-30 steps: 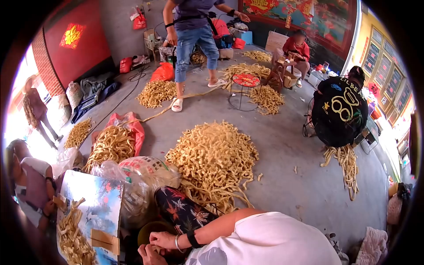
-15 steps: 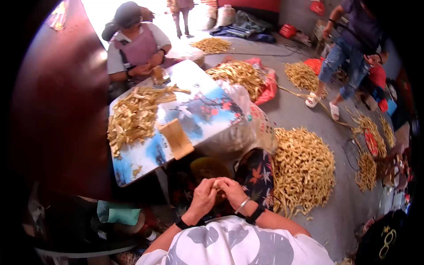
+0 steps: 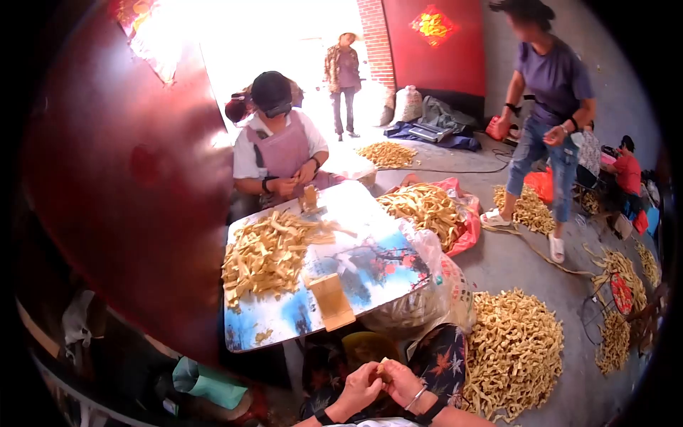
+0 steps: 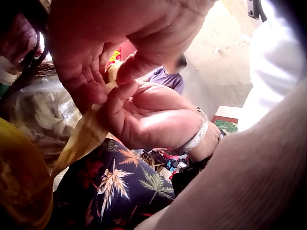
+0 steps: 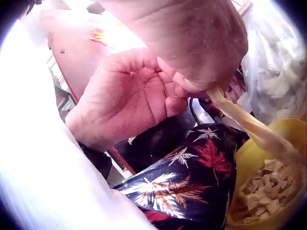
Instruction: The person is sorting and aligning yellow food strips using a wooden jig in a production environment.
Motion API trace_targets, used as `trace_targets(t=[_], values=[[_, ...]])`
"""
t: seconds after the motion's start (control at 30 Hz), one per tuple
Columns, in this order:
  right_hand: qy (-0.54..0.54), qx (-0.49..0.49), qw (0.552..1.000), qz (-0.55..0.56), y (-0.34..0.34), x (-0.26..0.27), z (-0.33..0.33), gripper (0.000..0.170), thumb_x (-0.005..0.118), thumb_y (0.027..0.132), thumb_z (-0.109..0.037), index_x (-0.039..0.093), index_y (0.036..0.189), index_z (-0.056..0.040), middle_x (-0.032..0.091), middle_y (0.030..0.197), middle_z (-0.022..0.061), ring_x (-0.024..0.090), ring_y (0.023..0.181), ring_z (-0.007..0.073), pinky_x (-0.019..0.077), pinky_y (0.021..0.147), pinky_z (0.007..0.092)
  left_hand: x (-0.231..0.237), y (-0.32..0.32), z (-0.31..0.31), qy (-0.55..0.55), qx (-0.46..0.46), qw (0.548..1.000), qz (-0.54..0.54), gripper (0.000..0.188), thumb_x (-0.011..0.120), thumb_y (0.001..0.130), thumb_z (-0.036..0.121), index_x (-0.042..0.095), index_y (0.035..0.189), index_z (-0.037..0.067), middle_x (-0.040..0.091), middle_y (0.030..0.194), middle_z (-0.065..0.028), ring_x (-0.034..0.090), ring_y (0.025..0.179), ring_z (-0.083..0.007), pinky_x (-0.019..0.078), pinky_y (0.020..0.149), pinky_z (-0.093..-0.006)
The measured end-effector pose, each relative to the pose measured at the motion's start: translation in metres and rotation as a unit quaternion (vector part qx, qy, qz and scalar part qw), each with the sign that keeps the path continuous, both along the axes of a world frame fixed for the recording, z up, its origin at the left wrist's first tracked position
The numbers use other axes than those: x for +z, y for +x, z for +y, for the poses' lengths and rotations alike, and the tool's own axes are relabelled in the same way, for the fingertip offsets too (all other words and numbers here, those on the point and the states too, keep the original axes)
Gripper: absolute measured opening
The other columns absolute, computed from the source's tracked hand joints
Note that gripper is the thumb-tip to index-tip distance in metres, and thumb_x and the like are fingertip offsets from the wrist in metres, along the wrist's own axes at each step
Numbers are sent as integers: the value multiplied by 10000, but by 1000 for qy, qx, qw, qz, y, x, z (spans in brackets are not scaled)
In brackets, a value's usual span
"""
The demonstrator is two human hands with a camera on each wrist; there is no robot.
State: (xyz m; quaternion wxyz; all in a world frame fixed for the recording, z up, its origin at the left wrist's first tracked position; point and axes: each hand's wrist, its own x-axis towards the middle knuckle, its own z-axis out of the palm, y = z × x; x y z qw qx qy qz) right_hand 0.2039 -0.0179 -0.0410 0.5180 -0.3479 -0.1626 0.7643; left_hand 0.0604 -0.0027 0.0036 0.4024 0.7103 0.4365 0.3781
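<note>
Both hands meet over the lap, fingertips together on a pale yellow strip (image 4: 81, 139), flat and ribbon-like. My left hand (image 3: 358, 393) pinches it from one side. From the other side my right hand (image 3: 403, 385), with a silver bangle at its wrist, has its fingers curled on the same strip. A small pale end pokes up between the fingers in the head view. The other end hangs down toward a yellow tub (image 5: 247, 170) with small cut pieces (image 5: 268, 189) inside, as the right wrist view shows. The part within the fingers is hidden.
Ahead stands a painted table (image 3: 370, 235) bearing a heap of strips (image 3: 265, 256) and a wooden piece (image 3: 331, 302) at its near edge. A big pile of knotted strips (image 3: 516, 349) lies right of the knees. One person (image 3: 281, 146) sits opposite; another (image 3: 548, 92) stands at right.
The head view has swung left, bringing the table to the middle. Both hands stay together on the strip. The standing person at right now holds both forearms bent in front.
</note>
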Motion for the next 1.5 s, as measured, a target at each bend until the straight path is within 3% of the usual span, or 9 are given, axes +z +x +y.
trace_targets(t=[0.27,0.47,0.6,0.8,0.83,0.93,1.1,1.4,1.5], values=[[122,20,876,-465,-4,58,-8,279,499,1017,-314,584,1011,-48,674,746,61,678,623,164,527,545,294,15,-5,5,22,55,998,22,59,650,864,41,658,918,17,668,744,-155,678,662,-211,515,606,-307],[269,41,786,-555,11,45,-6,163,541,972,-206,600,928,-61,645,676,92,666,625,236,506,599,350,24,-27,21,-81,14,996,-37,67,590,897,29,654,898,8,653,707,-108,617,590,-185,486,575,-288],[178,-26,851,-493,7,49,-5,149,533,972,-177,609,931,-56,608,626,76,638,590,237,494,530,326,-1,-23,32,-380,-19,841,-384,165,610,945,66,624,1095,0,672,942,-63,607,739,-112,490,658,-250],[213,-92,828,-510,-11,39,-1,113,594,935,-157,622,950,-48,639,779,132,658,681,263,519,567,354,-2,-2,28,-365,-16,841,-399,132,578,950,64,625,1065,19,654,1007,-35,607,881,-119,504,785,-268],[294,-84,721,-621,-4,36,5,130,609,913,-152,652,953,-36,657,885,143,670,765,265,541,687,355,-14,-1,37,-325,-6,867,-377,120,574,947,61,627,1048,23,651,996,-30,604,884,-114,501,787,-265],[281,-122,744,-593,11,43,27,125,568,903,-125,627,913,-15,650,857,181,635,801,371,512,715,427,-7,-9,47,-193,-1,951,-243,107,524,931,50,620,975,32,636,897,-19,589,833,-103,487,740,-260],[170,-52,902,-394,25,47,51,346,563,983,-329,644,1177,-55,697,945,47,640,777,90,504,614,254,0,-3,49,-237,15,957,-166,181,527,1005,192,628,1023,43,622,847,15,556,656,-61,458,579,-209],[229,-66,792,-562,18,40,55,272,545,978,-244,683,939,-13,675,717,132,693,678,248,535,645,344,-6,-8,32,-271,-29,950,-156,157,599,978,158,624,1074,36,603,821,30,511,660,-45,439,612,-203],[168,-75,857,-480,19,44,49,321,522,1007,-258,646,867,3,656,658,96,649,531,164,491,481,279,-6,-13,34,-277,-30,949,-148,97,602,971,132,619,1008,44,554,769,59,427,619,-14,365,548,-180]])
